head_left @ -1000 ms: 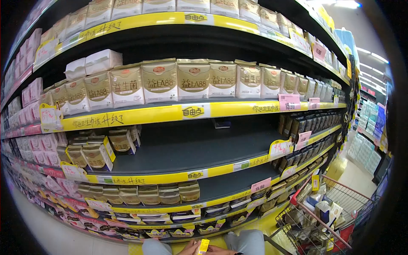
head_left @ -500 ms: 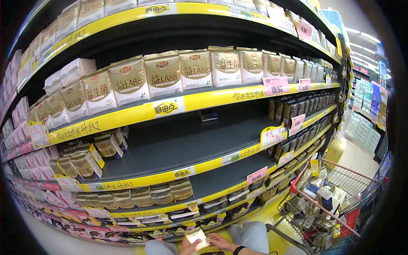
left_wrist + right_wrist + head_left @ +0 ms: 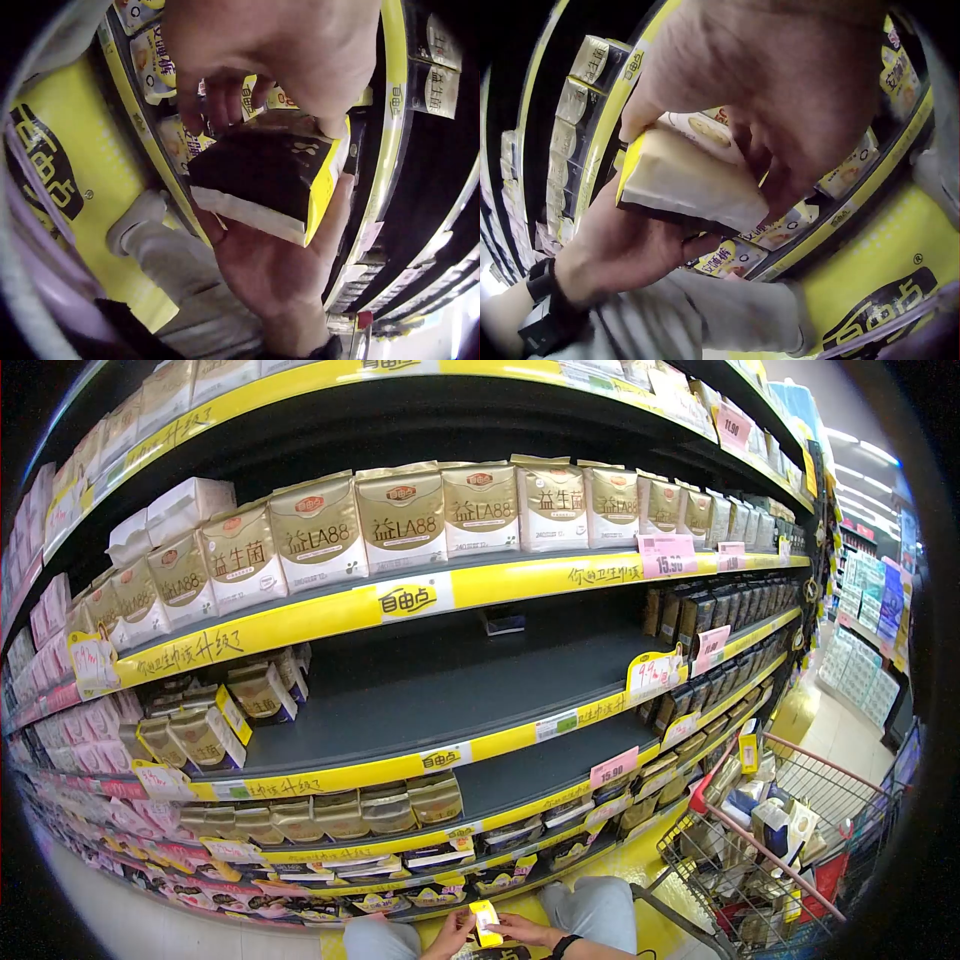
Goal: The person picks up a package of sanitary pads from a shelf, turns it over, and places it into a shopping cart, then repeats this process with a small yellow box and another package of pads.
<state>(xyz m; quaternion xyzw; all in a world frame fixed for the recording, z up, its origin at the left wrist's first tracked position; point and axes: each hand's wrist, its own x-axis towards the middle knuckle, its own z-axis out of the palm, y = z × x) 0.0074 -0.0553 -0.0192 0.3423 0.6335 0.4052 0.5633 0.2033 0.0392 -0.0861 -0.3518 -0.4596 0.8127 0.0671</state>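
Note:
Low in the head view, my left hand (image 3: 451,937) and right hand (image 3: 524,928) hold a small pack of sanitary pads (image 3: 486,924) between them, above my lap. In the left wrist view its dark face, yellow side and pale edge show. There my left hand (image 3: 274,56) grips the pack (image 3: 255,165) from above, while the right hand (image 3: 274,266) cups the other side. From the right wrist view, a cream face of the pack (image 3: 682,180) is visible, with my right hand (image 3: 772,82) over it and the left hand (image 3: 634,244) beneath.
Ahead rise shelves with yellow price strips (image 3: 410,598). Gold-and-white packs (image 3: 400,515) line an upper shelf, and a few more packs (image 3: 205,738) stand at the left below. A shopping cart (image 3: 780,840) filled with packs is at my right, beside my knee (image 3: 600,915).
The pack has turned in my hands: half a second ago a pale face showed in the head view, now a yellow one. The head view has shifted slightly.

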